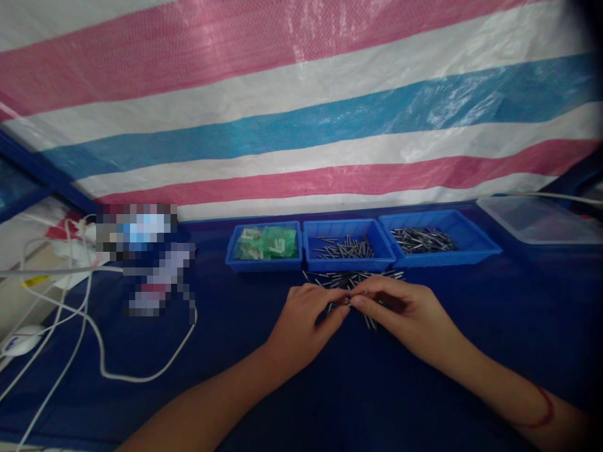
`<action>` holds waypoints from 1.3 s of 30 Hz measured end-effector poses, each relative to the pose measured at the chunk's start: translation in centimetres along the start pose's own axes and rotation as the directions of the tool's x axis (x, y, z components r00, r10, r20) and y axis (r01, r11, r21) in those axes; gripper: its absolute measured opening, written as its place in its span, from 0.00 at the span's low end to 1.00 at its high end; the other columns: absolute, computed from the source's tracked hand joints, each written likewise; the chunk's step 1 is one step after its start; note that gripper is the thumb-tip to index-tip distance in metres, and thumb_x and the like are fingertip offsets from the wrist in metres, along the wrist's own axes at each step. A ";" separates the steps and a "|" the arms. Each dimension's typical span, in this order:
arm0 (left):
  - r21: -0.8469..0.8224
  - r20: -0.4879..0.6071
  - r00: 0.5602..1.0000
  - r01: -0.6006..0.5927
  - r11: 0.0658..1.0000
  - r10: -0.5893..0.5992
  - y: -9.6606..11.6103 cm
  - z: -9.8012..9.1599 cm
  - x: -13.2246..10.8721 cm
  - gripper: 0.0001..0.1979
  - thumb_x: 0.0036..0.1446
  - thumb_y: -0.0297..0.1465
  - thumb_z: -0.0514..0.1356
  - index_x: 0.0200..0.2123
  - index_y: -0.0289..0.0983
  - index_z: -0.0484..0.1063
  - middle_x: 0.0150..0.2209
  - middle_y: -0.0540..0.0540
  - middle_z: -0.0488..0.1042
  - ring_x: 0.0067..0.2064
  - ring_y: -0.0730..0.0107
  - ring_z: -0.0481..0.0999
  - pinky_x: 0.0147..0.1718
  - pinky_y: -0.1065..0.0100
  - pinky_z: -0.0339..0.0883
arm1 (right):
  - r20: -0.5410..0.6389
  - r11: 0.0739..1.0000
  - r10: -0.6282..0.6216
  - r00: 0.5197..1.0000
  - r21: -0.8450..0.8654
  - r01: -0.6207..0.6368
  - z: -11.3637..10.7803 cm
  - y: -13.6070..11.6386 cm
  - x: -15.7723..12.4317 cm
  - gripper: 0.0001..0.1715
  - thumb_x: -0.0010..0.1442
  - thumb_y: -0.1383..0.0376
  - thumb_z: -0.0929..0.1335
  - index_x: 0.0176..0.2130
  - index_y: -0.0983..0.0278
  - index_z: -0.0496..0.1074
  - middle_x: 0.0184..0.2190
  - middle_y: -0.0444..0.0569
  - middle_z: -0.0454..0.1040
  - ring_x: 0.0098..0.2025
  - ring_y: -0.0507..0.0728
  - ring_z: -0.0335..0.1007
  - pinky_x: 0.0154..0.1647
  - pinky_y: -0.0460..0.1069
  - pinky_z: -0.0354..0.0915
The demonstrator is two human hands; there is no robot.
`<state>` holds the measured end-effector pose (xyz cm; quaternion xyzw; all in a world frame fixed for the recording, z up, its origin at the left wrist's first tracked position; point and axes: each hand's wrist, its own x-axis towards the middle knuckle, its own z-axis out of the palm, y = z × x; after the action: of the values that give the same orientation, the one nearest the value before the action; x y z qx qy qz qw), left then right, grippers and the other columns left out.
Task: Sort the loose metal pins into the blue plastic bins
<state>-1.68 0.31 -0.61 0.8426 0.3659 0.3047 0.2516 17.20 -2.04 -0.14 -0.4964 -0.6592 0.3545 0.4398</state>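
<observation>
My left hand (308, 320) and my right hand (407, 314) meet fingertip to fingertip over a loose pile of thin metal pins (346, 278) on the blue table. Thumb and forefinger of each hand are pinched together around something too small to make out. Behind the pile stand three blue trays in a row. The left tray (264, 266) holds green plastic packets (277, 242). In the middle tray (351, 262) lie metal pins, and more metal pins fill part of the right tray (471, 251).
White cables (141, 379) loop over the left side of the table (221, 351), near a white device (23, 341) and blurred-out items (160, 276). A clear plastic lid (532, 220) lies at the back right. A striped sheet (301, 138) hangs behind.
</observation>
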 end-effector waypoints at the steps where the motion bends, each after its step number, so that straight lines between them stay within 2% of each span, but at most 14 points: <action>1: -0.005 0.013 1.000 -0.011 1.000 0.011 0.1 0.0 0.0 0.07 0.62 0.31 0.57 0.42 0.39 0.73 0.40 0.48 0.79 0.42 0.67 0.75 0.42 0.64 0.63 | -0.006 1.000 -0.027 1.000 -0.017 0.026 0.0 -0.2 0.0 0.09 0.59 0.58 0.68 0.34 0.60 0.76 0.31 0.47 0.76 0.34 0.55 0.72 0.30 0.48 0.68; 3: -0.013 0.019 1.000 -0.011 1.000 0.011 0.1 0.0 0.0 0.06 0.63 0.31 0.56 0.39 0.38 0.73 0.39 0.48 0.79 0.41 0.67 0.76 0.41 0.64 0.62 | -0.017 0.998 -0.057 0.998 -0.039 0.057 -0.1 -0.4 -0.1 0.08 0.59 0.59 0.68 0.33 0.60 0.75 0.30 0.46 0.75 0.32 0.54 0.71 0.29 0.47 0.67; 7: -0.021 0.017 1.000 0.012 1.000 -0.011 0.1 0.0 0.0 0.04 0.61 0.31 0.58 0.38 0.38 0.73 0.39 0.49 0.79 0.41 0.68 0.75 0.41 0.65 0.61 | -0.037 0.997 -0.044 0.998 -0.064 0.042 0.0 -0.5 -0.2 0.09 0.59 0.58 0.68 0.31 0.61 0.73 0.25 0.44 0.72 0.26 0.52 0.67 0.27 0.47 0.65; 14: -0.011 0.068 0.998 -0.003 1.000 0.004 -0.1 0.1 0.1 0.06 0.63 0.32 0.57 0.39 0.38 0.72 0.40 0.48 0.78 0.43 0.68 0.75 0.41 0.66 0.61 | 0.025 0.986 -0.108 0.994 -0.123 0.111 -0.1 -0.3 -0.3 0.07 0.61 0.61 0.66 0.34 0.60 0.73 0.31 0.47 0.75 0.35 0.55 0.71 0.33 0.49 0.68; 21: -0.017 -0.003 1.000 0.001 1.000 -0.001 -0.1 -0.4 0.1 0.06 0.63 0.31 0.56 0.39 0.38 0.72 0.38 0.48 0.77 0.42 0.68 0.74 0.41 0.66 0.62 | 0.046 0.980 -0.119 0.992 -0.156 0.124 -0.3 -0.2 -0.1 0.07 0.62 0.63 0.65 0.37 0.61 0.72 0.29 0.46 0.72 0.28 0.52 0.67 0.28 0.47 0.65; 26: -0.002 -0.021 1.000 -0.019 1.000 0.019 -0.1 -0.6 0.1 0.07 0.63 0.31 0.56 0.39 0.37 0.73 0.39 0.47 0.77 0.43 0.67 0.73 0.42 0.65 0.61 | 0.199 0.920 -0.254 0.947 -0.253 0.300 -1.3 0.0 0.6 0.07 0.62 0.68 0.64 0.37 0.62 0.72 0.31 0.48 0.73 0.32 0.52 0.69 0.33 0.47 0.66; 28: 0.024 0.005 1.000 -0.030 0.999 0.030 0.0 -0.6 0.0 0.07 0.63 0.32 0.55 0.41 0.37 0.72 0.40 0.47 0.77 0.43 0.67 0.72 0.43 0.64 0.61 | 0.201 0.890 -0.296 0.934 -0.298 0.346 -2.3 0.2 1.0 0.07 0.62 0.68 0.64 0.38 0.62 0.72 0.33 0.48 0.74 0.34 0.53 0.70 0.35 0.48 0.66; 30: 0.068 0.052 0.998 -0.035 0.997 0.032 0.0 -0.7 0.0 0.09 0.64 0.33 0.55 0.43 0.38 0.72 0.41 0.47 0.76 0.45 0.66 0.71 0.43 0.63 0.60 | 0.126 0.851 -0.335 0.934 -0.383 0.358 -3.7 0.4 1.3 0.05 0.62 0.67 0.65 0.38 0.61 0.72 0.34 0.48 0.75 0.34 0.54 0.71 0.36 0.49 0.66; 32: 0.133 0.103 0.994 -0.045 0.990 0.032 -0.2 -0.6 -0.1 0.10 0.63 0.33 0.55 0.46 0.40 0.72 0.43 0.46 0.75 0.47 0.64 0.70 0.43 0.62 0.60 | -0.021 0.795 -0.378 0.925 -0.520 0.313 -5.3 0.6 1.7 0.04 0.61 0.66 0.66 0.37 0.61 0.72 0.33 0.48 0.75 0.34 0.55 0.72 0.36 0.50 0.66; 35: 0.234 0.168 0.985 -0.080 0.969 0.040 -0.5 -0.5 -0.2 0.12 0.63 0.34 0.55 0.49 0.44 0.72 0.47 0.46 0.73 0.49 0.61 0.68 0.43 0.59 0.59 | -0.242 0.682 -0.405 0.882 -0.722 0.115 -7.6 0.9 2.1 0.06 0.60 0.62 0.66 0.35 0.61 0.72 0.30 0.48 0.74 0.31 0.57 0.71 0.35 0.52 0.64; 39: 0.311 0.200 0.978 -0.119 0.943 0.058 -0.8 -0.2 -0.3 0.12 0.63 0.34 0.55 0.48 0.47 0.73 0.51 0.47 0.71 0.51 0.59 0.65 0.44 0.58 0.58 | -0.351 0.524 -0.326 0.878 -0.840 -0.141 -10.3 1.8 2.3 0.13 0.63 0.60 0.60 0.34 0.60 0.71 0.30 0.51 0.72 0.35 0.64 0.71 0.35 0.55 0.62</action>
<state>-2.42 0.61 -1.09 0.9128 0.3469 0.1713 0.1306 27.14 0.93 2.51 -0.6788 -0.6460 -0.1661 0.3070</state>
